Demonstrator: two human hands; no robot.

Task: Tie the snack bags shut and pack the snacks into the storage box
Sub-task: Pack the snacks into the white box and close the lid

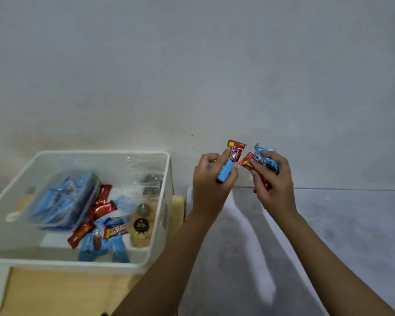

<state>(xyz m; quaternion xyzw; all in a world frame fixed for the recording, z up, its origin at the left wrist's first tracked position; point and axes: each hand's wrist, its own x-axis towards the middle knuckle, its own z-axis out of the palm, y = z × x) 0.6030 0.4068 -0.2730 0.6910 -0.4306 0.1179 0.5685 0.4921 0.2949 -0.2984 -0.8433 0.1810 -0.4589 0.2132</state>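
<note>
Our left hand (211,179) grips a red snack bar (235,151) and a blue packet (225,174); our right hand (273,179) clutches red bars (246,161) and blue wrappers (266,153). Left of us, the white storage box (162,201) on the wooden table (55,290) holds wrapped snacks (100,238), a cracker bag (141,226) and a clear tub (64,199). Labels blur.

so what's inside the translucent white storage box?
Translucent white storage box holds a clear lidded tub of blue packets, loose red and blue wrapped snacks, and a black-labelled snack bag. Anything beneath these is hidden.
</note>
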